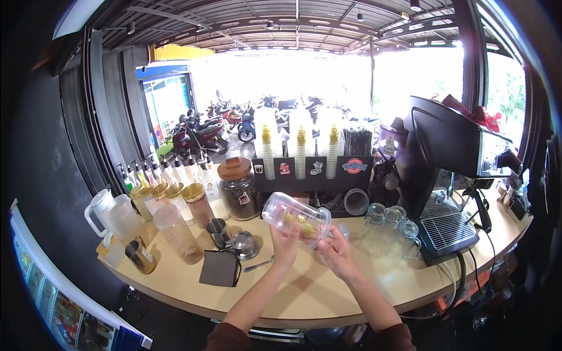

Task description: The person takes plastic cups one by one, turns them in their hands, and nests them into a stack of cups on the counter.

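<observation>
A clear plastic cup with a gold print (297,219) is held tilted above the counter, its wide rim toward the lower right. My left hand (285,241) is wrapped round its underside near the middle. At the rim end, the fingers of my right hand (336,250) pinch the edge. Below and left of my hands, a small spoon (259,264) lies on the wooden counter (293,295). Beside it are a dark folded cloth (219,268), a metal cup (218,233) and a round metal piece (244,245).
Behind the cup stand stacked clear cups (301,155) in a black holder (275,175) and a lidded jar of beans (238,196). Glass mugs (404,234) and an espresso machine (439,205) are right; pitchers (126,216) and canisters (198,206) are left.
</observation>
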Tool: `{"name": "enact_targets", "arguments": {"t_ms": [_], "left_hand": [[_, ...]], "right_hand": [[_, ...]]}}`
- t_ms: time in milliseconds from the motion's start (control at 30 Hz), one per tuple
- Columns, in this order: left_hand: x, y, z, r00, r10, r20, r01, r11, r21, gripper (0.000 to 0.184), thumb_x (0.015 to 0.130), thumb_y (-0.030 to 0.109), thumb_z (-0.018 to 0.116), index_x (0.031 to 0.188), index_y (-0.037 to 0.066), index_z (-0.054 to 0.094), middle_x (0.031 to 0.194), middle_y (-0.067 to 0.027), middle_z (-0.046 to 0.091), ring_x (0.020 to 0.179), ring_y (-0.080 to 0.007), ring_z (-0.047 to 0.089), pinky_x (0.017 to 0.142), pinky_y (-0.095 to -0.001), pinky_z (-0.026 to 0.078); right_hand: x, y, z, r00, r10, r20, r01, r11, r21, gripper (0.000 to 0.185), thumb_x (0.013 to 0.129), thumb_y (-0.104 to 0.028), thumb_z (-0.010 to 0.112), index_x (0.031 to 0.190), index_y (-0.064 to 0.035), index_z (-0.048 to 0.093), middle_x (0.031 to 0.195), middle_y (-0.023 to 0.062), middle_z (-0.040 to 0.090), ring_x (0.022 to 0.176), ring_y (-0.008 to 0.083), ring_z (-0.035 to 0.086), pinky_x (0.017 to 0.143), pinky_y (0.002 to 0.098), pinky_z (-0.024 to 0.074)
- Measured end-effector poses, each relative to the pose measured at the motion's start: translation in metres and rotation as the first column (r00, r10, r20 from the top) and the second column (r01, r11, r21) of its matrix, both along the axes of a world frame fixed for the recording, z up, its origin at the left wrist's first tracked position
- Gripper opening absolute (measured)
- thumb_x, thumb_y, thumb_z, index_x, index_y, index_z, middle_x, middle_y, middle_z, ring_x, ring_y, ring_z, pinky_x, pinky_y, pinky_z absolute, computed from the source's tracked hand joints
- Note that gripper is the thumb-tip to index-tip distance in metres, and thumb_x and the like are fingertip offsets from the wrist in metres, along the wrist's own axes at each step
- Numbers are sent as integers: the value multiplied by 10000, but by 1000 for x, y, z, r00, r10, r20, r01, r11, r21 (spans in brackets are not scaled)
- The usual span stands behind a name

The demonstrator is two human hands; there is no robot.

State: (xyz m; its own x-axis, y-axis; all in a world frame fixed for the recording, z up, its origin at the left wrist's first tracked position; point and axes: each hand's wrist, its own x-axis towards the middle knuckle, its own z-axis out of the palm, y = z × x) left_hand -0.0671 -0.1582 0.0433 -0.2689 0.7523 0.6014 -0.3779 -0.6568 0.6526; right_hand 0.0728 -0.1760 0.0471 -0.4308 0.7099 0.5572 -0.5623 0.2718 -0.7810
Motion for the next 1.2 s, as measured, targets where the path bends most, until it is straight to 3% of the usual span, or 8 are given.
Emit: {"name": "enact_targets", "arguments": {"t_ms": [333, 400, 467, 533, 567, 800, 1000, 1200], "left_hand": [[22, 12, 33, 995, -27, -98, 38, 993, 111, 681, 699, 43, 770, 1243, 29, 361, 1196, -106, 488, 1096, -191, 506, 958, -348, 411], [9, 21, 40, 980, 4, -197, 30, 985, 169, 686, 670, 62, 793, 1221, 28, 388, 1155, -101, 514, 1082, -187, 519, 961, -342, 414], [-3, 36, 43, 831, 142, -537, -33, 978, 208, 757, 619, 143, 835, 1229, 53, 396, 1178, -125, 532, 1131, -215, 520, 1033, -408, 348], [-15, 46, 62, 585, 315, -747, -17, 926, 376, 824, 564, 274, 851, 1239, 96, 415, 1283, -137, 511, 1240, -278, 461, 1118, -492, 135], [-17, 51, 66, 585, 297, -755, 4, 930, 369, 837, 576, 267, 846, 1262, 85, 401, 1290, -136, 500, 1243, -284, 451, 1116, -485, 140], [-61, 106, 124, 521, 513, -682, -228, 854, 468, 851, 672, 194, 778, 1357, 18, 304, 1353, -169, 380, 1266, -306, 375, 1064, -401, 274], [-122, 204, 164, 423, 730, -537, -462, 683, 565, 747, 728, 211, 734, 1319, -3, 332, 1341, -216, 354, 1264, -335, 351, 1048, -421, 304], [-137, 250, 170, 230, 757, -611, -513, 628, 585, 663, 748, 273, 708, 1264, 8, 388, 1294, -212, 402, 1227, -362, 384, 1030, -445, 312]], "right_hand": [[63, 6, 24, 896, -441, 46, 441, 897, 8, 362, 871, -43, 587, 1208, -18, 457, 1194, 131, 560, 1069, 205, 570, 848, 307, 492], [60, 10, 37, 775, -625, 94, 585, 766, 266, 441, 829, -42, 628, 1229, -16, 445, 1206, 123, 547, 1021, 196, 586, 815, 284, 495], [49, 23, 49, 759, -647, 71, 571, 714, 405, 595, 759, -63, 701, 1277, -17, 412, 1300, 126, 465, 1131, 224, 518, 882, 320, 466], [34, 25, 78, 609, -793, 20, 481, 390, 785, 723, 706, -103, 757, 1314, -18, 374, 1338, 132, 414, 1211, 246, 449, 962, 358, 414], [26, 36, 80, 669, -742, 44, 471, 469, 747, 758, 676, -136, 777, 1312, -16, 384, 1334, 177, 416, 1191, 329, 468, 1009, 400, 365], [-9, 143, 143, 552, -833, -32, 621, 386, 682, 754, 732, -162, 757, 1336, -21, 329, 1299, 142, 401, 1202, 229, 436, 973, 362, 398], [-41, 249, 208, 685, -721, -102, 568, 442, 694, 789, 741, -210, 762, 1383, -118, 313, 1326, 134, 416, 1250, 260, 394, 1022, 459, 334], [-55, 298, 222, 578, -816, -7, 545, 380, 747, 674, 760, -311, 739, 1320, -89, 437, 1311, 163, 451, 1184, 270, 463, 926, 393, 447]]}}
